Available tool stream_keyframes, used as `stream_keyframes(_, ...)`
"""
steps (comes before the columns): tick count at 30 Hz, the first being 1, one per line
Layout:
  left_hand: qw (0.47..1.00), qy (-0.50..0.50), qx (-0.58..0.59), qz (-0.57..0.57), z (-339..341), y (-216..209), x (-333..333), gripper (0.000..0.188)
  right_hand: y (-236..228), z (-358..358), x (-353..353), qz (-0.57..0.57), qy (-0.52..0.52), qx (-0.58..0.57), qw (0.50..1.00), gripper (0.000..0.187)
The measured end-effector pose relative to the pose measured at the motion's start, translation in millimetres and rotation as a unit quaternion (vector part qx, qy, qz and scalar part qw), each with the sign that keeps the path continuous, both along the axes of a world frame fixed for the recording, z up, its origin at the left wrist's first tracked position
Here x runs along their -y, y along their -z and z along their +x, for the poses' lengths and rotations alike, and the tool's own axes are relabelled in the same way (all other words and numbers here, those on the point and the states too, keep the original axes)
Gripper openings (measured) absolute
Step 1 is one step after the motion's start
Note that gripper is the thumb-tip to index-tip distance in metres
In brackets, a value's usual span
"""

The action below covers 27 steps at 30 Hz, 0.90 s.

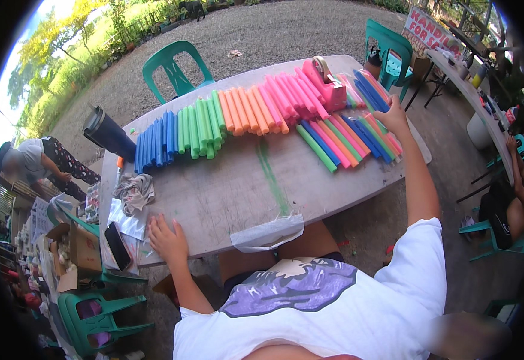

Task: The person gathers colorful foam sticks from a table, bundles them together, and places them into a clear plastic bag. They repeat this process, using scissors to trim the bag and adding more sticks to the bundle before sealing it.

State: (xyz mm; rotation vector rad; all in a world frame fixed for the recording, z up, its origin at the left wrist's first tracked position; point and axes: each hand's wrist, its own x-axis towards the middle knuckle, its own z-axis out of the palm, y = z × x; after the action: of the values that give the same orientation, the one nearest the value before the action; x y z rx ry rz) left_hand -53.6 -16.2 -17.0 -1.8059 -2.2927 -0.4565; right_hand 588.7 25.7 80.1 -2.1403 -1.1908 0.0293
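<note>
Reaching across a table [214,189] spread with coloured sticks, a person spans the scene from lower left to upper right of the frame. At left, the left hand [169,240] lies on the tabletop, fingers spread and holding nothing. Above it, rows run by single colour: blue sticks [157,141], then green sticks [202,129], orange sticks [250,111] and pink sticks [290,99]. By the look of it, these remain unmixed. Right of centre, mixed sticks [346,141] lie side by side in several colours, apparently the part already done; how many sets they make is hard to tell. At upper right, the right hand [392,117] meets more mixed sticks, fingers drawn in narrow; whether they grip or merely touch, the view does not show.

Along the left edge, a phone [118,246], a clear bag [127,221], a crumpled cloth [134,193] and a tumbler [109,135] crowd the surface, the tumbler close beside the blue row. The widest open room is mid-table, down to the front edge, where a pale sheet [268,234] hangs over. Behind the mixed sticks, a tape dispenser [327,87] narrows the passage; the right hand works near the table's right edge.
</note>
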Motion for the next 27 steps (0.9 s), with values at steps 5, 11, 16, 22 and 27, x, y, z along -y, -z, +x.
stream_keyframes(5,1.0,-0.001,0.021,0.011,-2,2,-1,0.049,4,9,-76,0.02,-0.005,0.016,1.0,0.063)
stream_keyframes(11,0.998,0.003,0.06,0.015,4,-3,-3,0.048,83,62,-137,0.095,-0.09,-0.005,0.991,0.045)
stream_keyframes(16,0.999,-0.008,0.048,0.014,-2,-3,4,0.048,60,12,-117,-0.019,-0.042,0.131,0.99,0.034)
stream_keyframes(22,0.999,0.011,0.042,0.024,0,0,-1,0.048,57,26,-104,-0.071,-0.096,0.157,0.98,0.041)
stream_keyframes(27,0.998,0.023,0.044,0.029,1,2,-5,0.048,61,51,-80,-0.011,-0.072,0.177,0.982,0.057)
